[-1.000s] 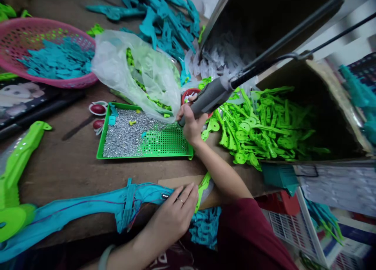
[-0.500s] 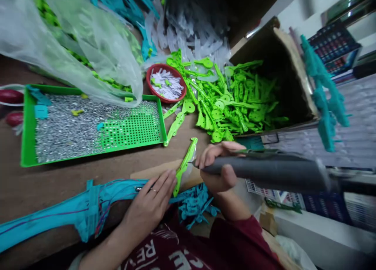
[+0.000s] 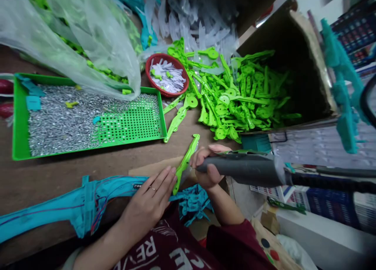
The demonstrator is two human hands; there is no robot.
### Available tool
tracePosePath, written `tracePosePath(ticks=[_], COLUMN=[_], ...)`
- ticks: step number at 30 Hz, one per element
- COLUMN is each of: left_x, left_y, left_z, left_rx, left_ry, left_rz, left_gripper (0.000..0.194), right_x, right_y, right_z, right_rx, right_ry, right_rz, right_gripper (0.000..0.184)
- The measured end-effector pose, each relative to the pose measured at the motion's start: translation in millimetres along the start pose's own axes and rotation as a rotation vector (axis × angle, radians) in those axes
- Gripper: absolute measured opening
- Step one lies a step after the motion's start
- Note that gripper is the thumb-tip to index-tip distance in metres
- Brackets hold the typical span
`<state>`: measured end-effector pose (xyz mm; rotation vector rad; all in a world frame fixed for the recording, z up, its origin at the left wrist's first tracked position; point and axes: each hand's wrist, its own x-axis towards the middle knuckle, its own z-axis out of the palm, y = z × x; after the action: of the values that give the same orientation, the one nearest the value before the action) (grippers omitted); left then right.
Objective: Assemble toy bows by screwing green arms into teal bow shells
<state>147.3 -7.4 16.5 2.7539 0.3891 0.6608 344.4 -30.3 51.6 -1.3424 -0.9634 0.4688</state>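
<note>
My right hand (image 3: pixel 207 166) is wrapped round a dark grey corded electric screwdriver (image 3: pixel 249 170), held almost level. Its tip points left and meets or nearly meets a long, slim green plastic part (image 3: pixel 188 156); the exact contact is too small to tell. My left hand (image 3: pixel 155 191) lies along the lower end of that part, fingers straight and side by side, fingertips against it. The left thumb is hidden. Under the part lies a brown strip, perhaps cardboard (image 3: pixel 158 166). A blue plastic part with wires (image 3: pixel 117 186) runs left from beneath my left hand.
A green tray (image 3: pixel 17 125) of small metal pins stands at the left, below a clear bag (image 3: pixel 108 39). A red bowl (image 3: pixel 148 72) holds white slips. Green parts (image 3: pixel 243 98) spill from a cardboard box (image 3: pixel 317 47). Blue parts (image 3: pixel 195 203) lie near my lap.
The view has shifted slightly. The screwdriver and my right hand sit a little further left, closer to the green plastic part. My left hand stays on that part.
</note>
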Motion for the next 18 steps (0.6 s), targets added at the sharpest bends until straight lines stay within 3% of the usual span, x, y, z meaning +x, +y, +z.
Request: tracePosePath(ticks=[3, 5, 18], left_x=[-1, -1, 3], left_y=[0, 0, 0], left_z=[0.2, -0.5, -7.6], left_rx=[-0.005, -0.009, -0.043], left_ry=[-0.002, 0.002, -0.040], left_rz=[0.011, 0.020, 0.017], left_gripper=[0.042, 0.043, 0.045], right_x=[2, 3, 6], right_y=[-2, -3, 1], right_z=[1, 0, -17], right_rx=[0.136, 0.191, 0.223], right_ry=[-0.031, -0.065, -0.221], right_rz=[-0.172, -0.213, -0.181], right_gripper=[0.030, 0.031, 0.037])
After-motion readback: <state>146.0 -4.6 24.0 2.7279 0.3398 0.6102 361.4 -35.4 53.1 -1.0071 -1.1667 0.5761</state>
